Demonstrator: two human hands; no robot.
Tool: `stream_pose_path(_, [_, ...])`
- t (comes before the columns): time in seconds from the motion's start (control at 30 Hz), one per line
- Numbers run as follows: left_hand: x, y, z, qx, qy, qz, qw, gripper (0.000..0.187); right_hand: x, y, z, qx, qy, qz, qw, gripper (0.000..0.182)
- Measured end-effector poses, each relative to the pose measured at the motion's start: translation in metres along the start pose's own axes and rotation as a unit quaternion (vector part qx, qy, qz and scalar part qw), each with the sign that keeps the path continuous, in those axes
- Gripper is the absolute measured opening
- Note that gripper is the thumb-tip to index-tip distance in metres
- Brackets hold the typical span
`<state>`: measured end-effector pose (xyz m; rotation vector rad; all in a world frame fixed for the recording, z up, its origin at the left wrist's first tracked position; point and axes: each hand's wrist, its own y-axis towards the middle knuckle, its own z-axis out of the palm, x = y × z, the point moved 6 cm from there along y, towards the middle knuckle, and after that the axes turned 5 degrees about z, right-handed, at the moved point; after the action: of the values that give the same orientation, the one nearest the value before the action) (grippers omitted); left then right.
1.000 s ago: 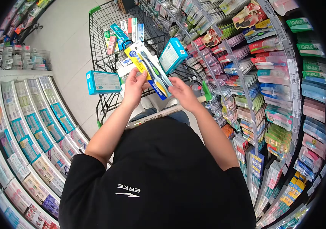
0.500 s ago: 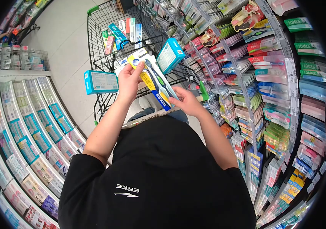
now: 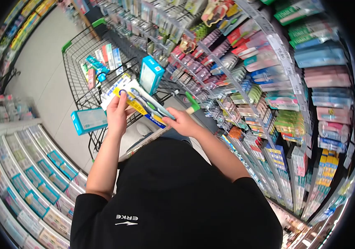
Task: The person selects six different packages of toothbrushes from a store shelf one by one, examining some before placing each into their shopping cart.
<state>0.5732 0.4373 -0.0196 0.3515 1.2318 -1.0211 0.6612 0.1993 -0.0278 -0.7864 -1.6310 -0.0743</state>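
A yellow, blue and white toothbrush pack [image 3: 144, 107] is held in front of my body, slanting down to the right. My left hand [image 3: 118, 112] is closed on its upper left end, the thumb over the yellow card. At its lower right end my right hand [image 3: 181, 121] grips the edge, fingers bent. Dark and green toothbrushes show through the clear front. Just left of my left hand is a teal box [image 3: 89, 120], and another teal box [image 3: 151, 74] stands upright beyond the pack.
Beyond my hands is a black wire shopping cart [image 3: 74, 68] with green corners, holding several boxes [image 3: 97, 66]. Toothbrush racks [image 3: 264, 79] rise on the right. Shelves of boxed goods [image 3: 40, 178] line the left side, beside a tiled floor [image 3: 46, 50].
The view has turned, so the cart, hands and pack appear further left and lower. Both hands still hold the pack.
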Motion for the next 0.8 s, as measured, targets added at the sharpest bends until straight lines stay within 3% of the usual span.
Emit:
stream_pose_path(0.1, [0.024,0.000,-0.001,0.085,0.039,-0.041,0.995,0.051,0.001,-0.010,-0.001,-0.008,0.013,0.003,1.000,0.028])
stream_pose_path(0.13, [0.021,-0.010,0.012,0.106,0.072,-0.050,0.990,0.060,-0.003,-0.012,-0.005,-0.053,0.058,0.006,0.997,0.028])
stream_pose_path(0.17, [0.028,-0.018,0.018,0.149,0.101,-0.054,0.982,0.058,-0.007,-0.015,-0.011,-0.096,0.102,0.007,0.990,0.028])
stream_pose_path(0.23, [0.041,-0.033,0.030,0.287,0.376,-0.011,0.881,0.057,-0.010,-0.020,-0.021,-0.145,0.080,0.006,0.986,0.027])
stream_pose_path(0.3, [0.057,-0.053,0.040,0.361,0.420,-0.041,0.832,0.054,-0.020,-0.019,-0.030,-0.215,-0.049,-0.051,0.974,0.028])
stream_pose_path(0.4, [0.094,-0.063,0.039,0.430,0.434,-0.072,0.788,0.050,-0.022,-0.013,-0.034,-0.218,-0.060,-0.043,0.973,0.029])
stream_pose_path(0.57, [0.101,-0.067,0.040,0.422,0.435,-0.081,0.792,0.049,-0.023,-0.005,-0.030,-0.223,0.004,-0.025,0.974,0.029])
stream_pose_path(0.63, [0.095,-0.067,0.043,0.414,0.464,-0.078,0.779,0.048,-0.033,-0.002,-0.031,-0.240,0.179,-0.050,0.953,0.028])
stream_pose_path(0.8, [0.094,-0.066,0.038,0.395,0.480,-0.085,0.778,0.047,-0.020,-0.021,-0.066,-0.321,0.231,-0.071,0.916,0.025])
